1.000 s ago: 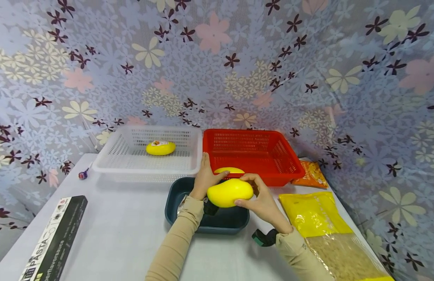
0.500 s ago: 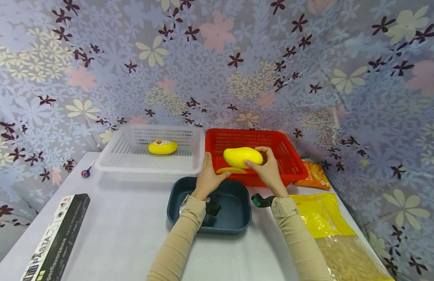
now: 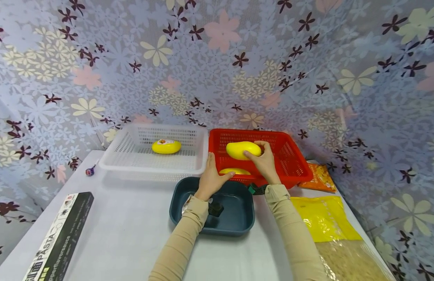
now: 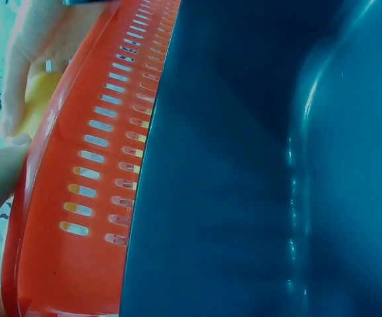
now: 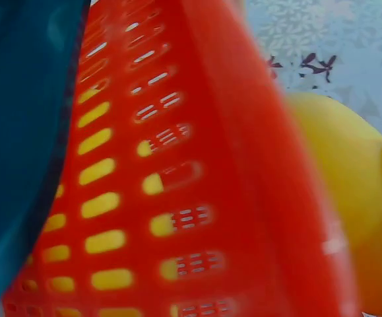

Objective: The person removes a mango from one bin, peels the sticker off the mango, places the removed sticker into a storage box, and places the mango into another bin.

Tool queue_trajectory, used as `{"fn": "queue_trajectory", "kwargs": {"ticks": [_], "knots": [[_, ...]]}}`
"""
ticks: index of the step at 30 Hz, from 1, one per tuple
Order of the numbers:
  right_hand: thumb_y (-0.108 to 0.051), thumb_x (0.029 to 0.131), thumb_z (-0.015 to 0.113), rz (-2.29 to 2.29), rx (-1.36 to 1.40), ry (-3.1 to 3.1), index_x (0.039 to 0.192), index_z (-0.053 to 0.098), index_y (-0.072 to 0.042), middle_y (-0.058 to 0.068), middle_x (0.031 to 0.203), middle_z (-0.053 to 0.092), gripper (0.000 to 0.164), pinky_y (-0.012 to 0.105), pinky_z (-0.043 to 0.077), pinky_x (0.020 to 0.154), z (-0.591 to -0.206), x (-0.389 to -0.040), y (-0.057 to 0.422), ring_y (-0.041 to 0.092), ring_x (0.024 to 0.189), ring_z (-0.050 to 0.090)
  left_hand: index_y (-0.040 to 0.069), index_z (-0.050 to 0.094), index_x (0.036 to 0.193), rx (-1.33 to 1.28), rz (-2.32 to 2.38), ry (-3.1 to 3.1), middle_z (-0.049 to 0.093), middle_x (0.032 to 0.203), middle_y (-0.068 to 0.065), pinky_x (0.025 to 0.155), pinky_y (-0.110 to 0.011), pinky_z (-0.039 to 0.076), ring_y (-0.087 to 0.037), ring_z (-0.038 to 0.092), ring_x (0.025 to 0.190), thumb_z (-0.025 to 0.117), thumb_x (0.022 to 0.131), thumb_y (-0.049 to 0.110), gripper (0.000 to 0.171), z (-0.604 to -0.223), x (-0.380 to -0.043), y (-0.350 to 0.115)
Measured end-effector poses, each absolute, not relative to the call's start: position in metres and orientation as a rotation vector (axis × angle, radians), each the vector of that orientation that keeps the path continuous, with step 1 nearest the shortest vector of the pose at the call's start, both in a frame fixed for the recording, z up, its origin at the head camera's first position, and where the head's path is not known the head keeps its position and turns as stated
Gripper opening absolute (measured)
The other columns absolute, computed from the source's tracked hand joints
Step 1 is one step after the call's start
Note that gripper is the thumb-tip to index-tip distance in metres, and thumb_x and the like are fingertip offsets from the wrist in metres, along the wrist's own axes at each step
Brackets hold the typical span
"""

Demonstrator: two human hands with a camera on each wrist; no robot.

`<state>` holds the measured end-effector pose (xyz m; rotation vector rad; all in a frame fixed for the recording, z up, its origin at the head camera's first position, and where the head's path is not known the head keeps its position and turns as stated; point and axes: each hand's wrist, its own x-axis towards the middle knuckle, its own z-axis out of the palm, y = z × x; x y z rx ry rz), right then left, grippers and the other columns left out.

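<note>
In the head view my right hand point(image 3: 266, 164) grips a yellow mango point(image 3: 241, 150) above the red basket point(image 3: 295, 164), thumb at its near side. The right wrist view shows this mango point(image 5: 339, 165) beyond the basket's rim. A second mango point(image 3: 235, 171) lies inside the red basket by its front wall, partly hidden by the rim; yellow shows through the slots. My left hand point(image 3: 210, 180) is at that basket's front left corner, its fingers straight and its thumb at the front rim. Under the left wrist stands a dark blue tub point(image 3: 238, 228).
A white basket point(image 3: 115, 158) with one stickered mango point(image 3: 166, 147) stands left of the red one. A lollipop point(image 3: 90, 171) and a pasta box point(image 3: 60, 236) lie at the left. On the right are an orange packet point(image 3: 319, 178) and a large yellow bag point(image 3: 326, 218).
My right hand has carried the mango from over the blue tub away from me, to over the red basket. The left hand has stayed at the basket's corner.
</note>
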<state>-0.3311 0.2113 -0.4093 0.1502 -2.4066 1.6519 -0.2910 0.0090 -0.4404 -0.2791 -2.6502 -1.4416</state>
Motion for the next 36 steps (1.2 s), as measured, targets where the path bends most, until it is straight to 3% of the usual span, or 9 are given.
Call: {"fn": "queue_trajectory", "kwargs": {"ticks": [3,7,11,21,30,36], "knots": [[-0.033,0.087,0.071,1.643,0.168,-2.413,0.138,0.036,-0.003,0.018,0.136,0.045,0.068,0.037,0.047,0.096,-0.411,-0.334,0.208,0.033,0.118,0.05,0.003,0.008,0.155,-0.285,-1.441,-2.651,0.009,0.163,-0.016,0.113,-0.052,0.034,-0.039,0.034,0.142,0.069,0.086,0.043,0.102,-0.441,-0.292,0.009],[-0.032,0.088,0.071,1.635,0.189,-2.38,0.138,0.036,-0.002,0.018,0.14,0.042,0.068,0.049,0.038,0.109,-0.413,-0.334,0.206,0.037,0.131,0.04,0.002,0.008,0.155,-0.289,-1.441,-2.655,0.009,0.163,-0.016,0.113,-0.051,0.034,-0.039,0.034,0.142,0.069,0.086,0.044,0.102,-0.44,-0.292,0.009],[-0.03,0.088,0.071,1.649,0.186,-2.342,0.139,0.035,-0.002,0.02,0.142,0.041,0.068,0.054,0.032,0.112,-0.411,-0.328,0.207,0.039,0.135,0.036,0.002,0.008,0.155,-0.288,-1.443,-2.66,0.009,0.163,-0.016,0.113,-0.051,0.034,-0.039,0.034,0.142,0.069,0.086,0.043,0.102,-0.438,-0.291,0.009],[-0.031,0.089,0.07,1.624,0.213,-2.365,0.139,0.035,-0.006,0.017,0.142,0.043,0.066,0.05,0.034,0.111,-0.412,-0.309,0.208,0.032,0.133,0.039,0.001,0.01,0.155,-0.282,-1.418,-2.685,0.008,0.163,-0.016,0.113,-0.051,0.035,-0.038,0.032,0.143,0.069,0.085,0.045,0.102,-0.439,-0.291,0.009],[-0.034,0.088,0.07,1.605,0.24,-2.373,0.139,0.036,-0.008,0.016,0.142,0.043,0.066,0.055,0.032,0.111,-0.415,-0.292,0.209,0.036,0.134,0.038,0.002,0.011,0.155,-0.276,-1.419,-2.681,0.01,0.163,-0.015,0.115,-0.05,0.031,-0.036,0.029,0.145,0.069,0.086,0.045,0.1,-0.441,-0.289,0.009],[-0.033,0.088,0.07,1.613,0.231,-2.353,0.138,0.038,-0.008,0.019,0.141,0.044,0.065,0.052,0.036,0.109,-0.416,-0.283,0.206,0.034,0.131,0.041,0.0,0.012,0.154,-0.288,-1.399,-2.672,0.01,0.163,-0.016,0.114,-0.05,0.033,-0.037,0.031,0.144,0.069,0.086,0.045,0.1,-0.441,-0.291,0.009]]}}
